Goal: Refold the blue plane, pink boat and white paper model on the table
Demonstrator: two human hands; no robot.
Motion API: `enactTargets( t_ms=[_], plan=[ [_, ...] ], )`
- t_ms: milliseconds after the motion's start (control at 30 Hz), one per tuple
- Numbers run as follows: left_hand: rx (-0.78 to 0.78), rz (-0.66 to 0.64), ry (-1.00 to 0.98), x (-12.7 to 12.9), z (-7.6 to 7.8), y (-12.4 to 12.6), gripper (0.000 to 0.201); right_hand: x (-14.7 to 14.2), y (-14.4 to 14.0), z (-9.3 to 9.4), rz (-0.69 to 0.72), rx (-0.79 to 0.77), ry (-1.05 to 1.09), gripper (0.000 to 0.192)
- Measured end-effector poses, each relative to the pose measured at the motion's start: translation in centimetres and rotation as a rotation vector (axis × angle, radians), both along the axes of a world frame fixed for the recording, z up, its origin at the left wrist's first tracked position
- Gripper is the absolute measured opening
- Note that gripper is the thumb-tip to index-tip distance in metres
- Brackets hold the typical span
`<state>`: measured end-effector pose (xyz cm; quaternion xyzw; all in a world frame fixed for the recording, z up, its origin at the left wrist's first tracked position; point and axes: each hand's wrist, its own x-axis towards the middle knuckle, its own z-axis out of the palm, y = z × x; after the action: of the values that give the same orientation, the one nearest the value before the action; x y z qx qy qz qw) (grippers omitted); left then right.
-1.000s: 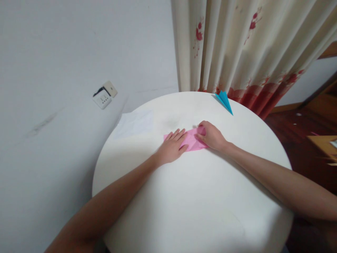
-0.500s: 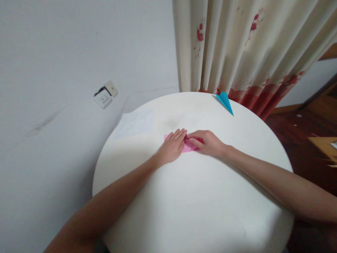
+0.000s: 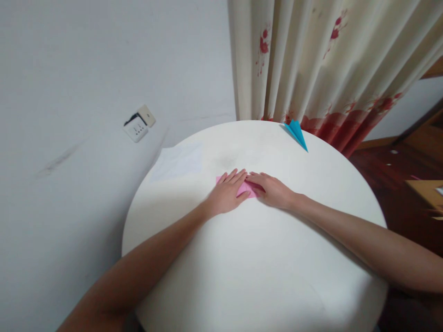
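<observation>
I see both hands pressed flat on a pink paper [image 3: 245,189] near the middle of the frame, on a round white bench [image 3: 256,258]. My left hand [image 3: 226,193] lies palm down with the fingers spread and straight, covering the left part of the paper; its grip is open, nothing clasped. My right hand [image 3: 272,189] lies flat too, fingers stretched toward the left so that their tips meet or nearly meet those of the left hand over the paper; that grip is open as well, only pressing. Just a small strip of pink shows between and under the two hands, plus a corner at the upper left of the left hand. A folded blue paper [image 3: 296,133] sits at the far rim of the bench, in the upper right of the frame, well apart from the hands. A white sheet [image 3: 178,161] lies on the bench toward its left edge, near the wall. Behind the bench hangs a cream curtain [image 3: 311,60] with red flowers, and a socket [image 3: 139,124] sits on the wall at the left.
</observation>
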<state>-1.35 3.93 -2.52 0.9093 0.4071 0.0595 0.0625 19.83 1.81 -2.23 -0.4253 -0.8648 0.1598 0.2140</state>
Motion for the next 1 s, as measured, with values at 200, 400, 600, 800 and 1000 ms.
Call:
enactTargets(
  t_ms=[200, 400, 600, 800, 1000],
  plan=[
    [0.032, 0.022, 0.023, 0.0, -0.1, 0.0, 0.068, -0.5, -0.3, -1.5, -0.11, 0.069, -0.255, 0.057],
    [0.056, 0.125, 0.063, 0.3, -0.3, -0.2, 0.067, -0.6, -0.2, -1.5, -0.207, 0.094, -0.311, 0.058],
    [0.116, -0.005, 0.05, 0.7, 0.0, -0.8, 0.057, -0.8, 0.4, -1.5, -0.232, 0.114, -0.288, 0.057],
    [0.047, -0.054, 0.025, 0.6, -0.4, -0.4, 0.064, -0.9, 1.1, -1.5, -0.254, 0.125, -0.233, 0.057],
    [0.062, 0.052, 0.058, 0.5, -0.3, -0.3, 0.065, -1.4, 0.5, -1.5, -0.177, 0.13, -0.244, 0.057]
  ],
)
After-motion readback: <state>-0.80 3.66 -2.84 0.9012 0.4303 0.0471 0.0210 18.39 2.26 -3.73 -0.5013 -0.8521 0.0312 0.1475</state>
